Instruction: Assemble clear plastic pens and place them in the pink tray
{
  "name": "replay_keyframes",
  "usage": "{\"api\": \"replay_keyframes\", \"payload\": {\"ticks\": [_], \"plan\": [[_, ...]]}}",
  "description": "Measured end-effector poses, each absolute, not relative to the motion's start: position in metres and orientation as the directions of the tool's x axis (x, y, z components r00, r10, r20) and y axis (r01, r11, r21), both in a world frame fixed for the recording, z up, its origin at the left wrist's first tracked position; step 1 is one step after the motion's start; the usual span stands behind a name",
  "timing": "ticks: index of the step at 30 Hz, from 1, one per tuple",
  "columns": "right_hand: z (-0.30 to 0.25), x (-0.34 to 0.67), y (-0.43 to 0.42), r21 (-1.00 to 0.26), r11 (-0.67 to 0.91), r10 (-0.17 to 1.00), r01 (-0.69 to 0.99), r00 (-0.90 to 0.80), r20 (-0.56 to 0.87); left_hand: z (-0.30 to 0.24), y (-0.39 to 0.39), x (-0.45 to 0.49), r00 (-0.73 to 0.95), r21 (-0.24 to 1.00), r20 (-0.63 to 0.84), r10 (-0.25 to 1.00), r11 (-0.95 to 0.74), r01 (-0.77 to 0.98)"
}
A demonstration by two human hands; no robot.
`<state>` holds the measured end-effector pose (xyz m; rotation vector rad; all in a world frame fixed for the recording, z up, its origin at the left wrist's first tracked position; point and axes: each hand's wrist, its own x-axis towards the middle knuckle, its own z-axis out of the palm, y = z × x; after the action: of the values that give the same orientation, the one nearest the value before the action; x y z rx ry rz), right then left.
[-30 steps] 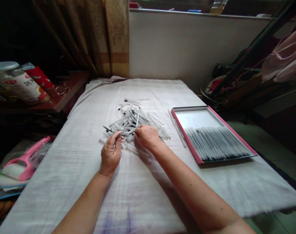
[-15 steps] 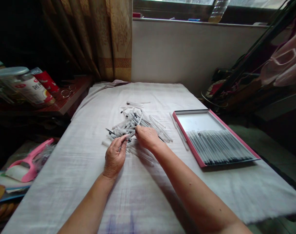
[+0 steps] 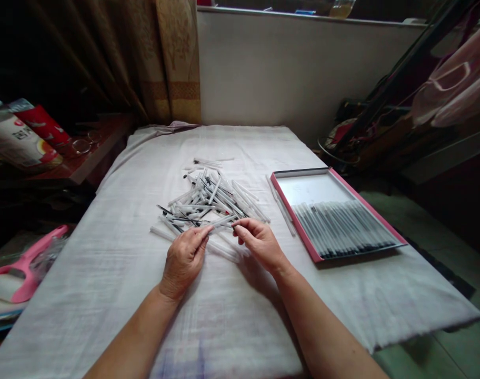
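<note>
My left hand (image 3: 187,256) is closed, pinching the near end of a translucent pen barrel (image 3: 223,221) between thumb and fingers. At the other side, my right hand (image 3: 259,241) pinches a small black pen part (image 3: 234,227) close to the barrel; whether the two are joined is hard to make out. Just beyond both hands lies a loose pile of pen parts (image 3: 204,195), clear tubes and dark thin refills crossing each other. To the right is a shallow pink-edged box (image 3: 299,221), with a row of pens (image 3: 345,229) side by side in its near half.
A white cloth (image 3: 117,284) covers the table. Two clear tubes (image 3: 281,206) lie along the box's left side. On the left are a pink tape dispenser (image 3: 27,268), a labelled jar (image 3: 19,139) and glasses (image 3: 82,146). A curtain (image 3: 177,52) hangs behind.
My right hand has drawn back from the pile, rightward and nearer, and now pinches a black part. My left hand still grips a pen tube. The view has shifted slightly right and down.
</note>
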<state>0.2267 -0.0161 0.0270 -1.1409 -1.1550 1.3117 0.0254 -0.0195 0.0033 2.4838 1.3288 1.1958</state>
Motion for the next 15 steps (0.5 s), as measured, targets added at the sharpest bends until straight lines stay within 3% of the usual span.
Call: {"api": "replay_keyframes", "payload": {"ticks": [6,15], "plan": [[0.0281,0.2300,-0.0143,-0.954,-0.155,0.988,-0.259,-0.056,-0.145,0.0061,-0.0225,0.0265,0.352,0.388,0.580,0.735,-0.628,0.674],[0.0281,0.2285,-0.0165,-0.955,-0.165,0.986,-0.246,-0.060,-0.155,0.0067,-0.0236,0.0275,0.354,0.425,0.542,0.762,-0.612,0.667]]}}
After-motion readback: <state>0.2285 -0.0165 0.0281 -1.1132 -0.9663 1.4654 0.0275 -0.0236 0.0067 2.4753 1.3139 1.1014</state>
